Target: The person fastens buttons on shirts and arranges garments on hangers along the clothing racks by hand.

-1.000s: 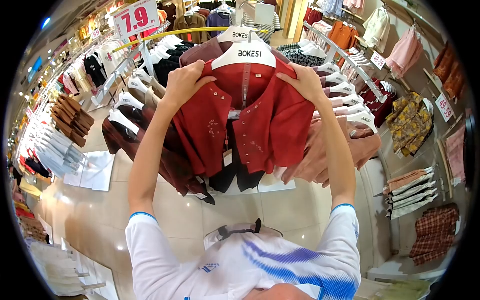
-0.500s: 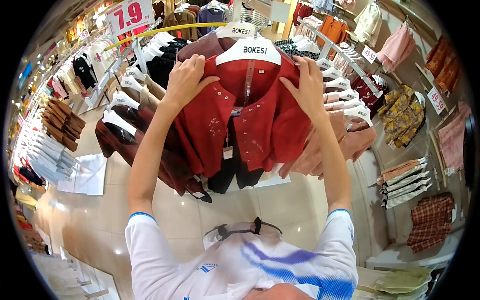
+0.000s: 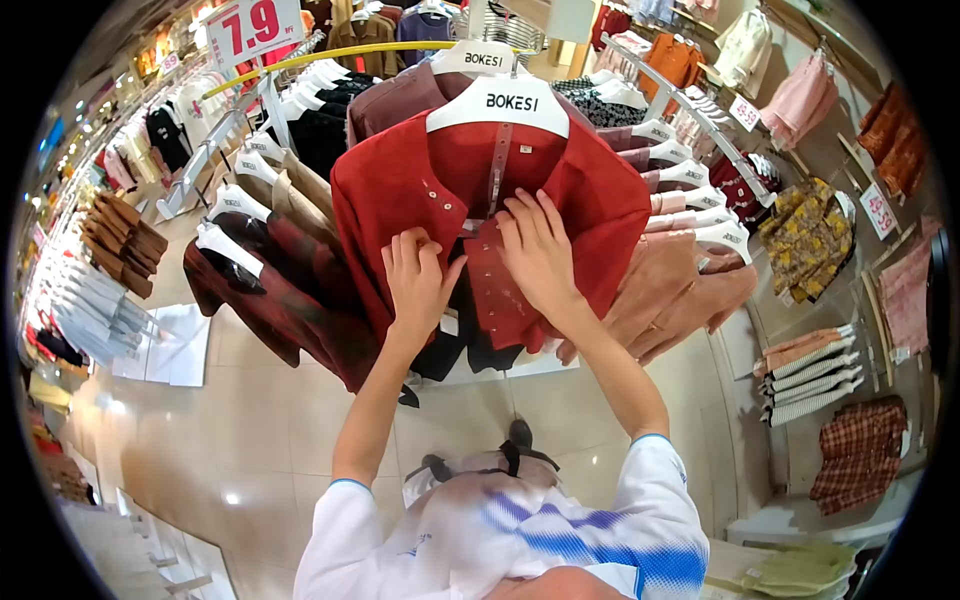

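Observation:
A red jacket (image 3: 380,190) with snap buttons down its front hangs on a white BOKESI hanger (image 3: 498,106), its front parted. My left hand (image 3: 418,280) is at the left front panel, fingers curled against the fabric and thumb toward the opening. On the right front panel (image 3: 495,300) lies my right hand (image 3: 540,255), fingers stretched out and slightly apart near the neckline; its thumb is hidden. A paper tag (image 3: 449,324) shows in the opening beside my left wrist. Dark clothing (image 3: 440,355) is below.
A mauve garment (image 3: 395,105) hangs behind the jacket. Dark plaid garments (image 3: 270,285) are at left, pink tops (image 3: 650,290) at right. A yellow rail (image 3: 350,50) and a price sign (image 3: 252,30) stand at the back. Clothes line the right wall; tiled floor (image 3: 270,430) lies below.
Both hands have left the jacket's shoulders and moved down and inward to its front panels. The jacket's shoulders and sleeves now spread wider.

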A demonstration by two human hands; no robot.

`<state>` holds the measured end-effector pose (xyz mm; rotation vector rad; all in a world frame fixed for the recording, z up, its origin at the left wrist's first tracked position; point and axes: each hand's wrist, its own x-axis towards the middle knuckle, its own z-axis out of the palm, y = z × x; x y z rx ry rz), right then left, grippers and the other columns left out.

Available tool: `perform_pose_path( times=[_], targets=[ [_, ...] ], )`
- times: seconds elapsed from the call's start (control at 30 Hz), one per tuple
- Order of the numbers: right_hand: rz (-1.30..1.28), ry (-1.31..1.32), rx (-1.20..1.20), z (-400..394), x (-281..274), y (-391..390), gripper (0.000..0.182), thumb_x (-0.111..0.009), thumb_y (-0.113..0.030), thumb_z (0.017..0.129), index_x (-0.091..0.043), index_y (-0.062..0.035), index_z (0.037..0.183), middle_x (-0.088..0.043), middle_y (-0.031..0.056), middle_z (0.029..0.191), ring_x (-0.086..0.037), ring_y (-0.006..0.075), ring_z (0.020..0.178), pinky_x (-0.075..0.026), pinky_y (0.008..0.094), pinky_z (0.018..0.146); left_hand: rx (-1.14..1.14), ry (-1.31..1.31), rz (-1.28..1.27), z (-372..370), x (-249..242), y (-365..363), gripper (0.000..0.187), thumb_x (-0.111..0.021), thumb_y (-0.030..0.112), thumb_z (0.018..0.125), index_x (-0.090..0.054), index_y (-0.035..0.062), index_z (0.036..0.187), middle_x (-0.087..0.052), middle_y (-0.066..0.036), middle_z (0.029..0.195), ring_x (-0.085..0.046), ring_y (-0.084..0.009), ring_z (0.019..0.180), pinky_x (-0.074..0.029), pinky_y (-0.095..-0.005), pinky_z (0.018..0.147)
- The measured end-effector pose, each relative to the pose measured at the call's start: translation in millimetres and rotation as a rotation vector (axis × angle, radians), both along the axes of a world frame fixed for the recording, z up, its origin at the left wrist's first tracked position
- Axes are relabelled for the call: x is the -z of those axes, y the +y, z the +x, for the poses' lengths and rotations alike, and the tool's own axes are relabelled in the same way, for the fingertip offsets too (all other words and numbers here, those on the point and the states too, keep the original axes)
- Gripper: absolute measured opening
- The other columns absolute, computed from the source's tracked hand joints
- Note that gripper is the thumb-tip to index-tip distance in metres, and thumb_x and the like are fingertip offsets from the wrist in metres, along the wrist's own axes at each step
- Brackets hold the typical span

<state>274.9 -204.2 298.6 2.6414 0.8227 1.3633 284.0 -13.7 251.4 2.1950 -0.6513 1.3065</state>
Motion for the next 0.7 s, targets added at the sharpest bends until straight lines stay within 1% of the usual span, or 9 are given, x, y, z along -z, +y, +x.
perform_pose_path(
  times=[0.17, 0.23, 0.27, 0.37, 0.4, 0.5, 0.6, 0.63, 0.7],
  targets=[
    [-0.055, 0.020, -0.042, 15, 10, -11, 0.029, -0.059, -0.011, 0.077, -0.059, -0.0013, 0.105, -0.062, 0.0149, 0.096, -0.058, 0.0280, 0.106, -0.035, 0.0430, 0.110, -0.161, -0.024, -0.070, 18, 22, -26, 0.048, -0.085, 0.020, 0.065, -0.053, 0.0021, 0.095, -0.051, -0.016, 0.108, -0.050, -0.0341, 0.092, -0.038, -0.0436, 0.076],
    [-0.088, 0.080, -0.201, 17, 13, -16, 0.026, -0.059, -0.011, 0.079, -0.059, -0.0036, 0.104, -0.063, 0.0102, 0.087, -0.060, 0.0251, 0.096, -0.035, 0.0418, 0.109, -0.206, -0.029, -0.053, 20, 23, -34, 0.050, -0.086, 0.018, 0.064, -0.053, 0.0012, 0.097, -0.051, -0.017, 0.110, -0.049, -0.0356, 0.092, -0.038, -0.0442, 0.077],
    [-0.146, 0.051, -0.222, 20, 13, -20, 0.025, -0.058, -0.012, 0.081, -0.059, -0.0068, 0.105, -0.063, 0.0071, 0.086, -0.060, 0.0215, 0.091, -0.040, 0.0374, 0.101, -0.226, -0.047, -0.071, 23, 25, -37, 0.048, -0.085, 0.016, 0.064, -0.053, 0.0012, 0.098, -0.051, -0.017, 0.111, -0.049, -0.0358, 0.092, -0.038, -0.0442, 0.077],
    [-0.234, 0.058, -0.362, 26, 12, -29, 0.022, -0.058, -0.014, 0.081, -0.059, -0.0104, 0.103, -0.063, 0.0046, 0.085, -0.059, 0.0192, 0.088, -0.042, 0.0333, 0.093, -0.304, -0.079, -0.069, 27, 20, -42, 0.042, -0.081, 0.011, 0.066, -0.055, 0.0011, 0.099, -0.051, -0.019, 0.109, -0.049, -0.0341, 0.091, -0.037, -0.0442, 0.077],
    [-0.283, 0.004, -0.376, 29, 12, -32, 0.018, -0.058, -0.016, 0.082, -0.059, -0.0124, 0.099, -0.061, 0.0017, 0.083, -0.059, 0.0164, 0.087, -0.043, 0.0302, 0.083, -0.319, -0.107, -0.036, 28, 18, -43, 0.041, -0.080, 0.011, 0.068, -0.056, 0.0010, 0.099, -0.050, -0.018, 0.110, -0.048, -0.0339, 0.092, -0.037, -0.0446, 0.077],
    [-0.265, -0.003, -0.520, 36, 11, -42, 0.012, -0.058, -0.015, 0.082, -0.058, -0.0125, 0.093, -0.059, 0.0005, 0.080, -0.060, 0.0150, 0.085, -0.044, 0.0306, 0.081, -0.371, -0.133, 0.027, 34, 15, -48, 0.029, -0.075, 0.008, 0.073, -0.058, 0.0008, 0.095, -0.053, -0.016, 0.106, -0.050, -0.0317, 0.090, -0.038, -0.0437, 0.075],
    [-0.264, 0.089, -0.632, 51, 16, -44, 0.005, -0.056, -0.014, 0.081, -0.056, -0.0142, 0.086, -0.057, 0.0032, 0.085, -0.060, 0.0183, 0.085, -0.045, 0.0314, 0.081, -0.301, -0.154, 0.009, 36, 10, -52, 0.015, -0.068, 0.000, 0.079, -0.057, 0.0004, 0.088, -0.057, -0.011, 0.087, -0.053, -0.0297, 0.077, -0.040, -0.0398, 0.068],
    [-0.266, 0.080, -0.651, 52, 13, -46, 0.005, -0.056, -0.014, 0.081, -0.056, -0.0142, 0.086, -0.057, 0.0032, 0.085, -0.060, 0.0183, 0.085, -0.045, 0.0314, 0.081, -0.322, -0.160, 0.011, 32, 11, -50, 0.015, -0.068, 0.000, 0.079, -0.057, 0.0004, 0.088, -0.057, -0.011, 0.087, -0.053, -0.0297, 0.077, -0.040, -0.0398, 0.068],
    [-0.260, 0.099, -0.639, 53, 5, -52, 0.003, -0.056, -0.014, 0.081, -0.054, -0.0151, 0.083, -0.057, 0.0027, 0.084, -0.060, 0.0171, 0.083, -0.044, 0.0313, 0.080, -0.121, 0.026, -0.249, 21, 13, -49, 0.015, -0.069, 0.000, 0.081, -0.055, -0.0003, 0.088, -0.057, -0.012, 0.085, -0.053, -0.0313, 0.074, -0.042, -0.0408, 0.068]
  ],
)
